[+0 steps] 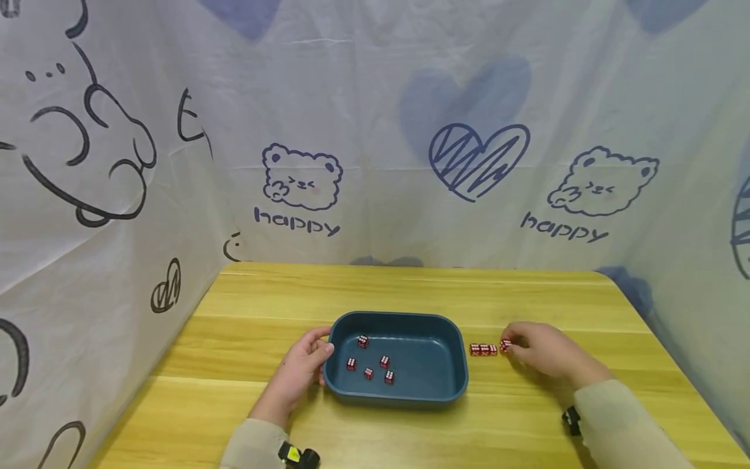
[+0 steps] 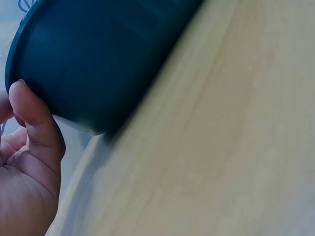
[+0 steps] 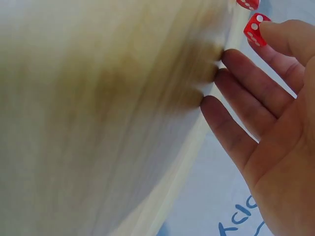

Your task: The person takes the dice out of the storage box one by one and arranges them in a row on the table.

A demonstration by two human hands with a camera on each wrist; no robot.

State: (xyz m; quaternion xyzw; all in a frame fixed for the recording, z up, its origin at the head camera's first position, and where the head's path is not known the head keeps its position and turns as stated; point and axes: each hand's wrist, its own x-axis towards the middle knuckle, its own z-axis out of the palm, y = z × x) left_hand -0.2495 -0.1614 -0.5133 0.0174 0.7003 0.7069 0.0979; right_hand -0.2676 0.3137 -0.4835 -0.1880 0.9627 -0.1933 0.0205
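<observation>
A dark teal rectangular tray (image 1: 410,397) stands on the table with several red dice (image 1: 384,361) lying in its left half. My left hand (image 1: 301,365) grips the tray's left end, thumb at the rim; in the left wrist view that thumb (image 2: 34,118) lies against the tray's outer wall (image 2: 98,64). To the right of the tray, a short row of red dice (image 1: 483,350) sits on the wood. Just past the row's right end, my right hand (image 1: 541,352) pinches one red die (image 3: 256,29) between thumb and forefinger, its other fingers stretched out at the tabletop.
The yellow wood-grain table (image 1: 281,293) has rounded back corners. Behind it and at both sides hangs a pale cloth (image 1: 375,195) printed with bears and hearts. A dark wrist device (image 1: 299,456) shows at the left sleeve.
</observation>
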